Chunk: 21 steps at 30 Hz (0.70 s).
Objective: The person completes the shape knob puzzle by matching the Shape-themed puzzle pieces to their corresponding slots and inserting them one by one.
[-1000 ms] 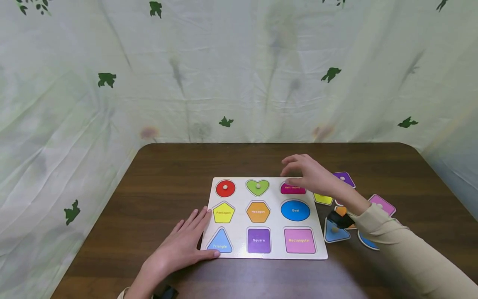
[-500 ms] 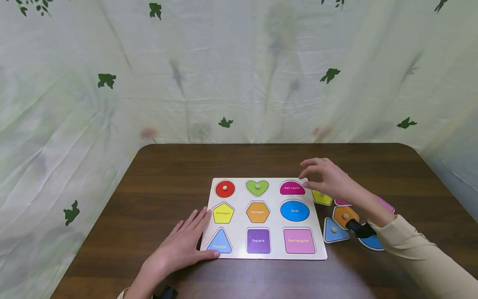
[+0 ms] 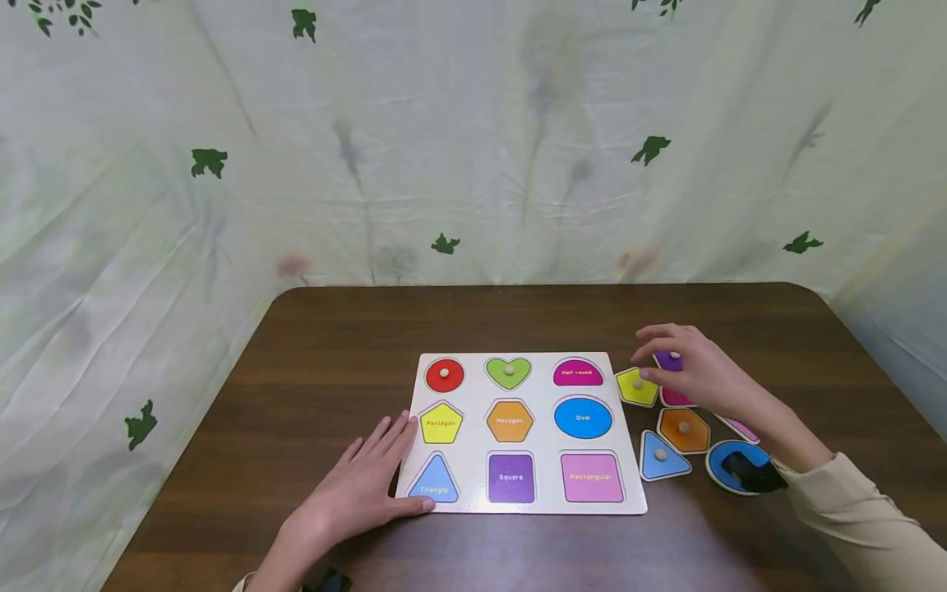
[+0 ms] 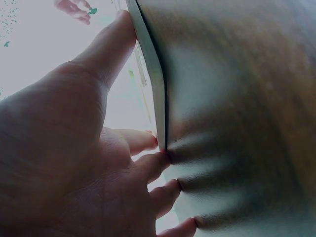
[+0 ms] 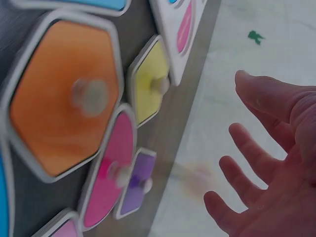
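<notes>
A white shape puzzle board (image 3: 547, 386) lies on the table, with a red circle piece (image 3: 445, 375) and a green heart piece (image 3: 508, 372) set in its top row. My left hand (image 3: 362, 477) rests flat at the board's left edge, thumb on the lower left corner; the left wrist view shows its fingertips along that edge. Holding nothing, my right hand (image 3: 691, 370) hovers over loose knobbed pieces right of the board, its fingers spread and slightly bent. Nearest are the yellow pentagon piece (image 3: 636, 386), the purple square piece (image 5: 138, 182) and the magenta half-round piece (image 5: 111, 170).
An orange hexagon piece (image 3: 684, 430), a blue triangle piece (image 3: 663, 456) and a blue oval piece (image 3: 728, 460) lie nearer me. A pink piece (image 3: 742, 429) is partly hidden under the right forearm. A pale leaf-patterned curtain (image 3: 473, 164) hangs behind the brown table (image 3: 355, 329).
My right hand has moved right, from above the board's half-round spot to over the loose pieces, uncovering that spot. The left hand has stayed in place.
</notes>
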Each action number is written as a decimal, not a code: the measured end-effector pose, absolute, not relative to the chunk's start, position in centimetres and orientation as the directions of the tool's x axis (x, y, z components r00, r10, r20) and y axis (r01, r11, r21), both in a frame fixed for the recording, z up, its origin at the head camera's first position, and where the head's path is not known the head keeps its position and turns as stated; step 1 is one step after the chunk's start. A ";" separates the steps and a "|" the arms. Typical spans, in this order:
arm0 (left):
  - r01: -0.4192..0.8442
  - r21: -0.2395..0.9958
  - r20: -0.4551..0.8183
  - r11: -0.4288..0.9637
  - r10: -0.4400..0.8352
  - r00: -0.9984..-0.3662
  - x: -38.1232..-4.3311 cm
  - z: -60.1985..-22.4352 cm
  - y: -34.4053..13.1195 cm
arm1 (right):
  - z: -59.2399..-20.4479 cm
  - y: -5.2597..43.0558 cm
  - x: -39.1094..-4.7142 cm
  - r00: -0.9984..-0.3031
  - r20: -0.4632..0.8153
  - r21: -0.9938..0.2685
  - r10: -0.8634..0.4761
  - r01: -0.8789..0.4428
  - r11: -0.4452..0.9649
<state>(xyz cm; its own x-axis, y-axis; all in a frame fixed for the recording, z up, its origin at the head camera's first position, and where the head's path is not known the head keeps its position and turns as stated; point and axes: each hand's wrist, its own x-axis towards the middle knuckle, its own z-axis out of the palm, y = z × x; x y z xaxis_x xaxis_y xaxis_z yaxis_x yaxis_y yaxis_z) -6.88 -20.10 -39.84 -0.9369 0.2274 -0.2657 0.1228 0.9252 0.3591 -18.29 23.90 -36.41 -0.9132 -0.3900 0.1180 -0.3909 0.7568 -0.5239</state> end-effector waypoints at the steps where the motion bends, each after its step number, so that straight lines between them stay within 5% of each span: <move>1: 0.123 0.358 -0.266 0.926 0.227 -0.937 -6.9 -39.8 -20.1 | -36.5 24.2 -18.3 -0.915 0.117 -0.523 -0.386 -0.387 0.759; 21: 0.150 0.360 -0.246 0.921 0.248 -0.937 -6.8 -39.8 -20.3 | -39.3 29.6 -17.9 -0.939 0.063 -0.507 -0.339 -0.323 0.799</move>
<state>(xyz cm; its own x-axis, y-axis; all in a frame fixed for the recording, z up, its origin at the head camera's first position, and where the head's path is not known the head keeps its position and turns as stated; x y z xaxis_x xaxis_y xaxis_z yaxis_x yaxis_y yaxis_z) -6.78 -20.28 -39.84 -0.9369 0.2483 -0.2460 0.1496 0.9210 0.3597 -17.93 29.56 -39.31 -0.9387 -0.3388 0.0631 -0.3225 0.7990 -0.5075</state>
